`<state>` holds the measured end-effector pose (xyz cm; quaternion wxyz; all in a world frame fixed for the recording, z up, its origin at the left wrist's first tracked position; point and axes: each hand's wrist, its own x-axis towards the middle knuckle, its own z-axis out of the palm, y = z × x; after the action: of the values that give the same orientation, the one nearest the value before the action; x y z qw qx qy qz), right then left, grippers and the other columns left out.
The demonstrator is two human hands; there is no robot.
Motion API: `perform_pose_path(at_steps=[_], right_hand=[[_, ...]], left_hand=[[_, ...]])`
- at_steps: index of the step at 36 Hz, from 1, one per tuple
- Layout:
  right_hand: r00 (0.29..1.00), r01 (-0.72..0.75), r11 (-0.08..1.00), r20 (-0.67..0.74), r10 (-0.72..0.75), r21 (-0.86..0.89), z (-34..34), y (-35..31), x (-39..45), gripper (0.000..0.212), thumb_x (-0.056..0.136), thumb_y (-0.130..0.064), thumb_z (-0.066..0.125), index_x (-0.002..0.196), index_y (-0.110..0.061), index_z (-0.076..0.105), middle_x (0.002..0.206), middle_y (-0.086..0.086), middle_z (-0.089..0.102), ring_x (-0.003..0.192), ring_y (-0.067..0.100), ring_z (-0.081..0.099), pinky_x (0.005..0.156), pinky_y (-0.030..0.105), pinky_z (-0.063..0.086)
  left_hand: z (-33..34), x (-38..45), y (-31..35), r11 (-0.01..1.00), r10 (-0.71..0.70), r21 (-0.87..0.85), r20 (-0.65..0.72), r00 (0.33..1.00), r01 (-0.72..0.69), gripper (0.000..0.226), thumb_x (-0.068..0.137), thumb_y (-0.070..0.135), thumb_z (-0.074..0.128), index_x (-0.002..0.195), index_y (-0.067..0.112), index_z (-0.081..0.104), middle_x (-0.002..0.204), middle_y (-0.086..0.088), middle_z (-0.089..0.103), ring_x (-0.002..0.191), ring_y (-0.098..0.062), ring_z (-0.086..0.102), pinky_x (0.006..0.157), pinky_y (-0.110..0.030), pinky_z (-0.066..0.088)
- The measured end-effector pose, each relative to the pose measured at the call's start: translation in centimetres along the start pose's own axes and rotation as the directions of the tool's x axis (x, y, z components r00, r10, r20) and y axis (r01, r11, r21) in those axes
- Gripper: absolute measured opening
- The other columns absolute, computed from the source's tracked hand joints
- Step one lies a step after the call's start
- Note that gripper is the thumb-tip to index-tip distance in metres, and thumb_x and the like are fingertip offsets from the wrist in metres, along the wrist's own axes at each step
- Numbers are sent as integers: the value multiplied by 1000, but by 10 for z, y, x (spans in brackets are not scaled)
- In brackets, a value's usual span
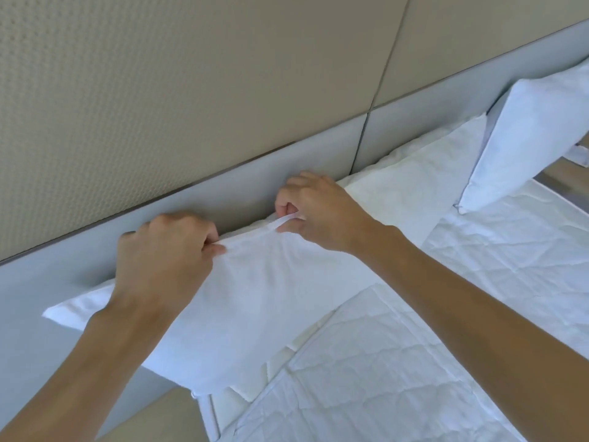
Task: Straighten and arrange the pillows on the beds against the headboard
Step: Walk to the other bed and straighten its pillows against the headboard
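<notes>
Two hands, left (165,250) and right (315,212), pinch the top edge of a white pillow (255,314) propped against the grey headboard (242,180); second pillow (535,138) at 2 o'clock.

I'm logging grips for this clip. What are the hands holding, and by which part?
Both the left hand and right hand pinch the near pillow along its top edge by the headboard.
</notes>
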<state>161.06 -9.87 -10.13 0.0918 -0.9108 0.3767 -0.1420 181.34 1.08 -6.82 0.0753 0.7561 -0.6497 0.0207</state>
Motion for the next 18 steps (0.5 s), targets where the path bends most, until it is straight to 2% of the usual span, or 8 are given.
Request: perform_pose_path(at_steps=[2,5,8,10,12,14,16,18], right_hand=[[999,-24,999,45,25,-26,-8,17,-4,24,81,-33,74,99,-24,60,102,-10,55,99,10,40,86,29,29],[990,-45,984,125,67,-173,-25,50,-12,36,77,-29,77,108,-26,60,112,-11,55,113,11,41,90,29,22],[977,-97,962,160,141,-255,-40,80,-15,36,76,-24,77,108,-27,60,113,-11,56,115,12,42,89,31,21],[969,-142,944,155,194,-296,-49,99,-15,32,77,-23,76,106,-25,61,109,-11,57,114,14,44,92,34,25],[961,-204,941,129,246,-271,-55,117,-14,23,78,-23,75,98,-23,64,99,-10,59,109,16,50,90,35,30],[949,-274,945,113,296,-177,-59,130,-15,14,77,-25,76,86,-22,66,89,-7,65,96,20,58,82,32,32],[948,-293,949,98,304,-113,-63,137,-15,11,78,-26,76,80,-22,65,86,-2,68,88,22,60,79,32,37],[953,-297,953,38,299,-59,-66,140,-16,9,80,-25,75,81,-18,69,85,0,68,86,21,61,81,33,42]], left_hand=[[-2,12,12,999,33,-29,47,998,-32,20,85,50,64,83,30,67,81,8,65,83,-23,60,68,-32,35],[-3,36,40,989,113,-112,109,988,-100,30,81,61,60,93,34,66,92,10,65,93,-21,60,72,-31,34],[5,61,78,970,206,-165,178,962,-177,40,76,67,62,102,37,65,102,14,66,102,-16,60,75,-29,34],[13,75,103,965,256,-122,234,938,-233,41,73,67,65,95,33,65,99,11,66,100,-16,62,74,-28,34],[21,84,121,952,304,-33,247,920,-306,37,75,62,66,89,28,62,97,7,65,98,-20,63,73,-30,32],[25,91,131,927,359,20,238,903,-374,27,81,53,66,91,28,59,104,3,64,102,-23,63,74,-31,33],[24,98,133,913,397,3,227,889,-408,22,85,44,66,85,29,50,103,0,61,102,-26,62,75,-31,36],[20,102,130,909,411,-23,220,885,-417,28,87,41,64,79,25,42,92,0,51,94,-26,59,72,-31,37]])
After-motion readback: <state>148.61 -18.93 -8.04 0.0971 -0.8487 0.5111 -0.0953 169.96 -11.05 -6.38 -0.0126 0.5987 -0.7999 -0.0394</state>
